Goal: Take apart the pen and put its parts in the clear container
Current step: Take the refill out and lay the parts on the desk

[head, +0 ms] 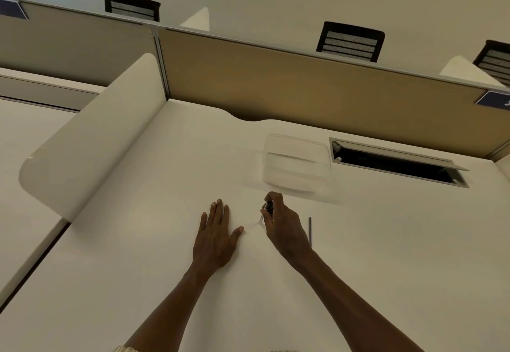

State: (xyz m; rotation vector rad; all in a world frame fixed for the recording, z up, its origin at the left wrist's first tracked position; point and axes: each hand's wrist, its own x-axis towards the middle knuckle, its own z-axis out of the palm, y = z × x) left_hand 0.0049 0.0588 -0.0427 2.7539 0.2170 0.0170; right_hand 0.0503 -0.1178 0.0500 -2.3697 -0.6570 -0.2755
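Note:
My right hand (284, 224) pinches a pen part (267, 209), dark at the top with a clear lower end pointing down toward the desk. A thin dark rod, the pen's refill (310, 230), lies on the desk just right of that hand. My left hand (216, 230) rests flat on the desk with straight fingers, holding nothing. The clear container (296, 162) stands on the desk beyond my right hand; I see nothing inside it.
The white desk (138, 255) is bounded by a tan partition (303, 81) at the back and a white curved divider (91, 142) on the left. An open cable slot (397, 162) sits right of the container. Black chair backs show above the partition.

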